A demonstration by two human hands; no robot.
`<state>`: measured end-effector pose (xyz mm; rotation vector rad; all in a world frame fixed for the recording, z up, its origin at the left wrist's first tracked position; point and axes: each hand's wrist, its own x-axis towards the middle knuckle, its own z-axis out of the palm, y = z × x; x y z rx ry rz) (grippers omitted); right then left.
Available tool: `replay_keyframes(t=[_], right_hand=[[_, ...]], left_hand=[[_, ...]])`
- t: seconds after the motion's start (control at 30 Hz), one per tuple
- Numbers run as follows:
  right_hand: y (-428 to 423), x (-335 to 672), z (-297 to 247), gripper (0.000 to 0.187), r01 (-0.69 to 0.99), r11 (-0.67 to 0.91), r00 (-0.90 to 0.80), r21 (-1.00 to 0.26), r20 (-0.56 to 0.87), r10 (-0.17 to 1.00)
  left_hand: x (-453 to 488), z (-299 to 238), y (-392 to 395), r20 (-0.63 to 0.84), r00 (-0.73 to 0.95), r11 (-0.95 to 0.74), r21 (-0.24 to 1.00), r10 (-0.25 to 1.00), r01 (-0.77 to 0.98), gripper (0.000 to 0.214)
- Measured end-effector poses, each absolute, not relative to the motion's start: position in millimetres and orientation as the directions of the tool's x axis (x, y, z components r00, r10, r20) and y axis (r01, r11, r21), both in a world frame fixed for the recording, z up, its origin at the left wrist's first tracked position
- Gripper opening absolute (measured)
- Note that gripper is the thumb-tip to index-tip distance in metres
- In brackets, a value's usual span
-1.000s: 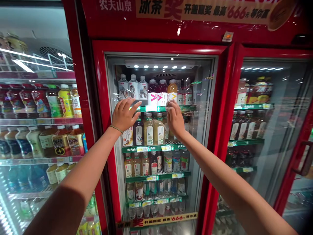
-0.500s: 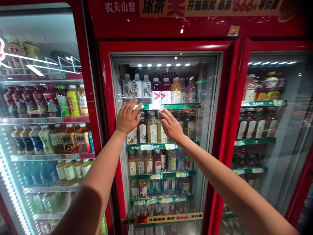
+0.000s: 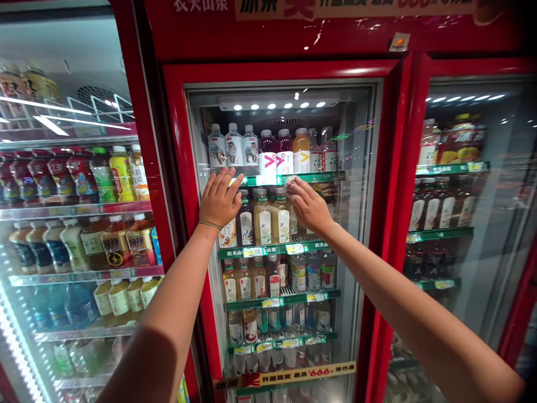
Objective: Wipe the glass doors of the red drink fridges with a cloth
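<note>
Holding cloth (image 3: 290,181) w/ curled R hand (image 3: 309,205); L hand (image 3: 220,200) splayed.

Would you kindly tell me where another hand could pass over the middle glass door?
Free glass lies above the right forearm, out to the red frame, and between the left hand and the right hand with its pale wad. It is tight at the frame's left side, beside the left hand; behind the glass, bottles stand close together.

“666” strip (image 3: 289,376) on glass door (image 3: 351,168), “焕神” (blurred, probably) on bottles (image 3: 115,244)
</note>
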<state>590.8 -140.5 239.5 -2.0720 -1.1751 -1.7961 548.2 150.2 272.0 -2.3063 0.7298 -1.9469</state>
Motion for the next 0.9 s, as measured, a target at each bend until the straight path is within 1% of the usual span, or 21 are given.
replay_keyframes(t=[0.07,0.1,0.13,0.17,0.23,0.27,0.3,0.33,0.43,0.47,0.5,0.6,0.63,0.67,0.73,0.77,0.8,0.83,0.9], right_hand=[[-137,591,241,0.038,0.635,-0.741,-0.031,0.221,0.965,0.261],[-134,590,241,0.039,0.639,-0.750,-0.035,0.170,0.981,0.193],[-131,590,240,0.039,0.644,-0.747,-0.036,0.164,0.982,0.184],[-129,590,240,0.039,0.650,-0.735,-0.036,0.196,0.973,0.227],[-131,591,239,0.036,0.657,-0.676,-0.045,0.335,0.911,0.409],[-133,591,239,0.034,0.657,-0.644,-0.049,0.392,0.875,0.482],[-136,591,240,0.034,0.655,-0.633,-0.052,0.414,0.860,0.508],[-138,591,242,0.034,0.652,-0.647,-0.053,0.396,0.875,0.482],[-133,590,247,0.038,0.641,-0.736,-0.052,0.219,0.969,0.243],[-130,589,247,0.039,0.640,-0.741,-0.052,0.202,0.974,0.221],[-127,589,248,0.038,0.641,-0.732,-0.051,0.230,0.965,0.258],[-130,588,246,0.034,0.640,-0.640,-0.058,0.426,0.857,0.513],[-133,588,245,0.033,0.633,-0.629,-0.062,0.451,0.840,0.540],[-136,589,244,0.034,0.624,-0.652,-0.064,0.430,0.860,0.506],[-139,590,243,0.036,0.605,-0.726,-0.078,0.327,0.932,0.354],[-139,590,243,0.037,0.600,-0.746,-0.089,0.289,0.951,0.297],[-138,590,242,0.036,0.598,-0.747,-0.101,0.291,0.952,0.290],[-136,590,241,0.034,0.597,-0.730,-0.112,0.333,0.936,0.335],[-132,590,238,0.031,0.595,-0.674,-0.122,0.438,0.878,0.463]], left_hand=[[549,271,149,0.925,0.103,-0.890,-0.315,-0.365,-0.329,0.054],[549,271,149,0.926,0.100,-0.891,-0.315,-0.364,-0.328,0.054],[548,271,148,0.926,0.096,-0.890,-0.316,-0.364,-0.327,0.054],[548,271,148,0.927,0.094,-0.891,-0.317,-0.364,-0.325,0.054],[548,271,147,0.928,0.088,-0.893,-0.319,-0.363,-0.317,0.054],[548,271,147,0.928,0.085,-0.895,-0.320,-0.362,-0.312,0.053],[547,271,147,0.929,0.083,-0.896,-0.321,-0.361,-0.306,0.053],[547,271,147,0.929,0.083,-0.897,-0.321,-0.360,-0.304,0.053],[548,271,147,0.929,0.091,-0.895,-0.315,-0.359,-0.315,0.054],[548,271,147,0.928,0.091,-0.894,-0.316,-0.360,-0.319,0.055],[548,271,148,0.928,0.087,-0.893,-0.319,-0.363,-0.318,0.055],[549,270,148,0.926,0.057,-0.891,-0.341,-0.373,-0.299,0.055],[550,270,149,0.926,0.047,-0.892,-0.344,-0.373,-0.293,0.055],[550,270,149,0.927,0.041,-0.892,-0.345,-0.372,-0.291,0.055],[550,270,149,0.929,0.035,-0.892,-0.343,-0.369,-0.296,0.056],[551,270,149,0.929,0.034,-0.891,-0.343,-0.369,-0.299,0.056],[551,270,149,0.929,0.033,-0.889,-0.344,-0.370,-0.302,0.057],[551,270,148,0.928,0.030,-0.888,-0.346,-0.372,-0.302,0.057],[550,270,148,0.927,0.022,-0.890,-0.352,-0.374,-0.289,0.056]])
